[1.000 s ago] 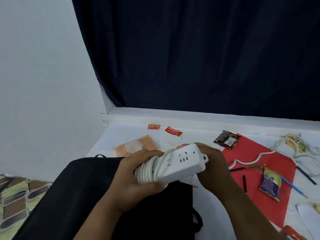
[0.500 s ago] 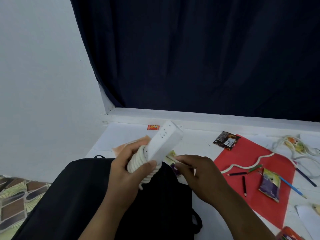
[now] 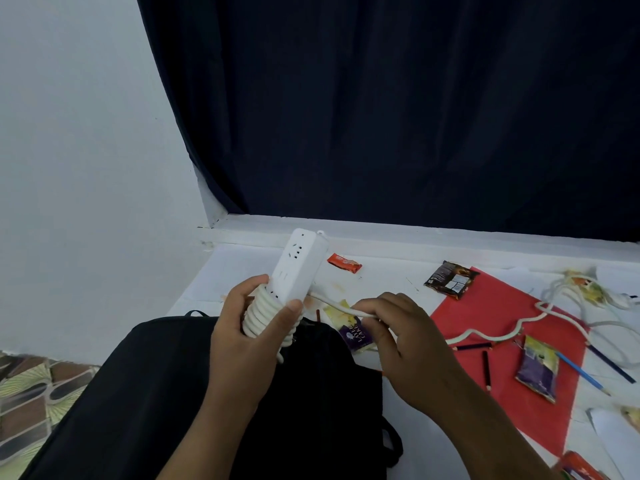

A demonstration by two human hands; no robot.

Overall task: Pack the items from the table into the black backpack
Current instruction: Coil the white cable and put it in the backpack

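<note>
Still winding: we have packed nothing visible yet.
Our left hand (image 3: 251,327) grips the power strip (image 3: 298,268), right hand (image 3: 398,327) fingers pinch its cord (image 3: 332,302); snack packets (image 3: 450,280) and pencils (image 3: 486,368) remain on the worktop (image 3: 388,271) beside the black backpack (image 3: 173,410).

Two bare forearms enter from about 6 o'clock, both uncovered to the frame's edge, with no sleeve showing. The left hand (image 3: 242,337) and the right hand (image 3: 408,344) are bare too: no glove, ring, watch or band shows on either wrist.
</note>
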